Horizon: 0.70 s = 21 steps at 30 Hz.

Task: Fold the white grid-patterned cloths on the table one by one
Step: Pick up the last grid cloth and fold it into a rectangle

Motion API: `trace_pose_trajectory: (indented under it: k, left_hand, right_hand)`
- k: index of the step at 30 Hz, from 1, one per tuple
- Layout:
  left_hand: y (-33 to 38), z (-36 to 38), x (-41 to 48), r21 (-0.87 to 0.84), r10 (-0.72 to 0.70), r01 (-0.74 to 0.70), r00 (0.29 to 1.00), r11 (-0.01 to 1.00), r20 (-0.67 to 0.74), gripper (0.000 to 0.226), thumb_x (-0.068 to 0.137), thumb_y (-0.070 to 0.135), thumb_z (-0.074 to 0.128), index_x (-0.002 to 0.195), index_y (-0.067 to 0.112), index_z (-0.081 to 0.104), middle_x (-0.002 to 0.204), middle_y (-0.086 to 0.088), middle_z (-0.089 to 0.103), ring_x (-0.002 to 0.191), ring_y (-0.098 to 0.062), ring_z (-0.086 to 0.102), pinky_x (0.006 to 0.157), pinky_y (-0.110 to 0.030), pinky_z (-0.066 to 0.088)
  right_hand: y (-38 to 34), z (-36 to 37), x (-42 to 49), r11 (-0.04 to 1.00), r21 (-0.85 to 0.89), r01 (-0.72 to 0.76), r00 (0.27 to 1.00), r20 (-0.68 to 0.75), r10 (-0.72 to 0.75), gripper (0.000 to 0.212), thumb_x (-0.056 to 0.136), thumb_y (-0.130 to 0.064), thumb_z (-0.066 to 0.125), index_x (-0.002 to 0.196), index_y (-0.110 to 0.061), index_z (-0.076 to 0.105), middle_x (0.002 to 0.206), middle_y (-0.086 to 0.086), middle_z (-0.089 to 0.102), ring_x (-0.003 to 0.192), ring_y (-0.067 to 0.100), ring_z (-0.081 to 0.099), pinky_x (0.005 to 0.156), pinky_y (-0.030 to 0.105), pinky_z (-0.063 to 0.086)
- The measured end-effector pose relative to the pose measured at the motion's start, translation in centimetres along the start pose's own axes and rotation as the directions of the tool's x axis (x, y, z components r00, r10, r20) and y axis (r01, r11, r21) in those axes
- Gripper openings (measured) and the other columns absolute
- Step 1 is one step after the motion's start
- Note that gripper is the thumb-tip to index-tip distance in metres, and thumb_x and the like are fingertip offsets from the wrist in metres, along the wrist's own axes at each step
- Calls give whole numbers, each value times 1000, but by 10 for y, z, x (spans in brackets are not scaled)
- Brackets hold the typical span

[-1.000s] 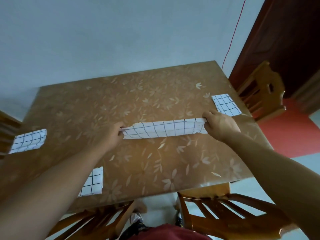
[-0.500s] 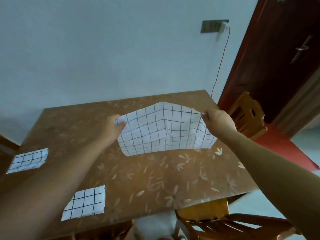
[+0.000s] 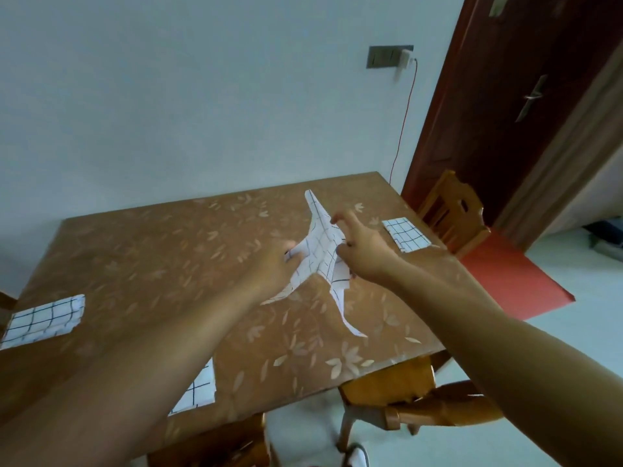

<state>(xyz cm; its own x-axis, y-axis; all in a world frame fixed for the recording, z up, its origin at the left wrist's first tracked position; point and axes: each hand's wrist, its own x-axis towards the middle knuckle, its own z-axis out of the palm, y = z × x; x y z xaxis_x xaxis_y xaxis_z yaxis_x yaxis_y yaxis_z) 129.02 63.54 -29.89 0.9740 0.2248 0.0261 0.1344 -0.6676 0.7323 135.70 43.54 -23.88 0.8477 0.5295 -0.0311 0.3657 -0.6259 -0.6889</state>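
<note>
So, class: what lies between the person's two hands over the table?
In the head view, a white grid cloth bunches between the left hand and right hand, held above the table.

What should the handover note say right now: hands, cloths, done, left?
Left hand: pinching the lifted cloth at its left side.
Right hand: at the cloth's right side, fingers partly spread; grip unclear.
Lifted cloth: held above mid-table, bunched between the hands, corners hanging, not yet folded flat.
Folded cloths lying flat: far right, left edge, near edge, partly hidden by the left arm.
Done: apparently three folded.
Left: finish this fold and set it down. No other unfolded cloth in view.
</note>
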Motion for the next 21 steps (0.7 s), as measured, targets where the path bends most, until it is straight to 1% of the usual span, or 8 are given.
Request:
trace_pose_trajectory:
  k: [3,6,8,10,12,14,18,21]
  left_hand:
    - [7,9,-3,12,48,-49,997,999,55,38,89,60,45,99,33,69,79,0,71,70,-22,70,71,-49,60]
    - [22,15,-7,-162,48,-43,999,986,24,16,93,41,61,98,30,72,86,-6,73,81,-27,72,79,-53,58]
    - [28,18,-8,-223,66,-67,998,972,-15,14,92,38,66,103,32,73,87,7,73,85,-17,70,81,-47,58]
    - [32,17,-6,-213,75,-83,996,974,-45,11,92,33,65,98,40,72,82,22,69,82,-15,69,74,-38,56]
    - [35,17,-2,-198,71,-83,995,977,-66,23,94,24,64,87,46,69,79,27,68,80,-11,67,72,-33,52]
    - [40,19,1,-209,60,-73,996,975,-65,30,97,17,63,84,44,67,78,26,68,76,-5,64,74,-32,51]
    - [52,28,11,-211,48,-65,995,975,-87,40,98,17,59,85,53,69,88,30,70,83,-3,66,79,-36,54]
    - [70,39,18,-234,25,-51,993,971,-115,46,99,14,57,84,56,70,94,25,72,90,-5,68,82,-36,56]
  right_hand:
    - [-4,2,0,989,128,-78,997,9,77,27,92,-5,39,108,-20,55,75,17,65,43,20,63,41,27,49]
    - [-5,-3,-3,953,259,-158,987,59,148,30,95,-6,36,94,-8,66,68,17,63,43,17,62,45,27,52]
    - [-1,-7,-3,918,338,-210,976,120,179,34,95,-6,36,94,-4,69,73,17,64,53,21,65,54,31,56]
    - [5,-13,-2,894,378,-241,966,187,181,33,94,-5,38,96,-2,71,81,15,66,67,25,68,65,35,56]
    - [13,-17,1,926,325,-194,972,193,136,32,92,-1,41,95,-8,72,90,12,66,78,24,67,69,37,57]
    - [20,-20,5,981,174,-81,986,156,54,31,90,3,46,98,-14,71,93,7,67,85,23,65,74,39,60]
    - [34,-31,6,997,70,27,985,167,-38,35,91,4,56,118,-16,67,102,0,71,95,22,72,84,39,61]
    - [52,-47,8,996,2,92,993,71,-92,21,96,-5,57,105,-19,69,91,-6,70,82,13,72,77,37,62]
